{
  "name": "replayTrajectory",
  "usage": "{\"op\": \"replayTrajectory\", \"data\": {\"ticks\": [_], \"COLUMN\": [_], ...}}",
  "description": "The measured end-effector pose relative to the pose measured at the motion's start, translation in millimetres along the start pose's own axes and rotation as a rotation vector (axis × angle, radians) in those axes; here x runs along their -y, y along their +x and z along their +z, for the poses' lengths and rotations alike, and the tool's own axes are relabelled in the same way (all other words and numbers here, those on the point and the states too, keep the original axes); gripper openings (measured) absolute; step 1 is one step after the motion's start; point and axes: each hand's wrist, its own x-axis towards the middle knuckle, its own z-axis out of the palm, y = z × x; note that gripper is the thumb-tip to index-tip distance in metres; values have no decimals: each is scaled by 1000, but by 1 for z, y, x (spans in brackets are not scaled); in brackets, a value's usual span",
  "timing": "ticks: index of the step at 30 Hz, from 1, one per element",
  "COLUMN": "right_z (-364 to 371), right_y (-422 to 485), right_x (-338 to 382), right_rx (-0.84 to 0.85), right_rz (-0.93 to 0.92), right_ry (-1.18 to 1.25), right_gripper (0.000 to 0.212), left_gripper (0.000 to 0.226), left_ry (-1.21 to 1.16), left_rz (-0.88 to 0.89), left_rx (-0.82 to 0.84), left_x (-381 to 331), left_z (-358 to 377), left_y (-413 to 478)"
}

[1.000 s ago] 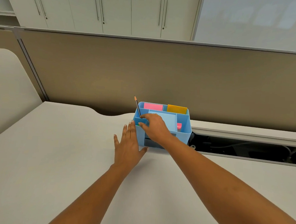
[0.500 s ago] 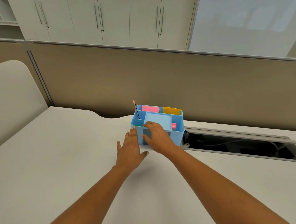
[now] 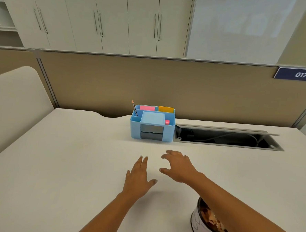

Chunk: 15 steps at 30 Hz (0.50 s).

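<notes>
Head view, down along my forearms: my left hand (image 3: pixel 138 177) is low over the table (image 3: pixel 74 156), fingers straight and close together, thumb out, holding nothing; I cannot tell whether it touches the surface. My right hand (image 3: pixel 178 168) is just beside it, fingers spread and loosely bent (nothing in it either). Both are well apart from the blue desk organizer (image 3: pixel 135 131), which stands upright ahead of them near the table's far edge, in front of the tan partition (image 3: pixel 186 89). A pencil (image 3: pixel 134 109) leans in its left compartment. Pink notes (image 3: pixel 147 108) and an orange pad (image 3: pixel 166 109) stand along the back, and a small pink eraser (image 3: pixel 167 122) sits in the right slot. Just right of the organizer is an open cable trough (image 3: pixel 219 137). Under my right forearm stands a white tin (image 3: pixel 202 226), partly hidden.
</notes>
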Motion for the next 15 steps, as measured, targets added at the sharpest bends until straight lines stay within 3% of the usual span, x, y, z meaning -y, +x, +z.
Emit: {"op": "replayTrajectory", "data": {"ticks": [6, 15], "right_z": [10, 18], "right_y": [-70, -144], "right_x": [-23, -48], "right_rx": [1, -136], "right_rz": [51, 155], "right_ry": [-36, -6], "right_gripper": [55, 79], "left_gripper": [86, 84], "left_ry": [-120, -375], "left_rz": [40, 130], "left_rx": [99, 215], "left_x": [-22, -62], "left_z": [38, 62], "left_y": [-62, -108]}}
